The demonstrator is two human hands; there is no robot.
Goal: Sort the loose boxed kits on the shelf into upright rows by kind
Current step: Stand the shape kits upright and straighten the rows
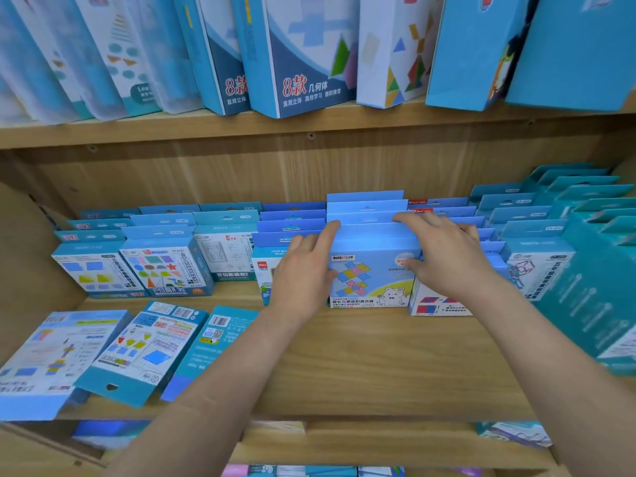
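A row of light-blue bear kits (370, 277) stands upright in the middle of the wooden shelf (361, 366). My left hand (304, 270) presses flat against the row's left side, index finger up on the top flaps. My right hand (444, 253) lies over the row's right side, fingers across the flaps and thumb on the front box. Other upright rows stand to the left (165, 266) and right (537, 266). Three loose kits (144, 349) lie flat, back side up, at the front left.
An upper shelf carries tall blue and white boxes (299, 56). Taller teal boxes (592, 287) lean along the right end. The shelf's side wall (31, 270) closes the left. A lower shelf with more items (512, 435) shows beneath.
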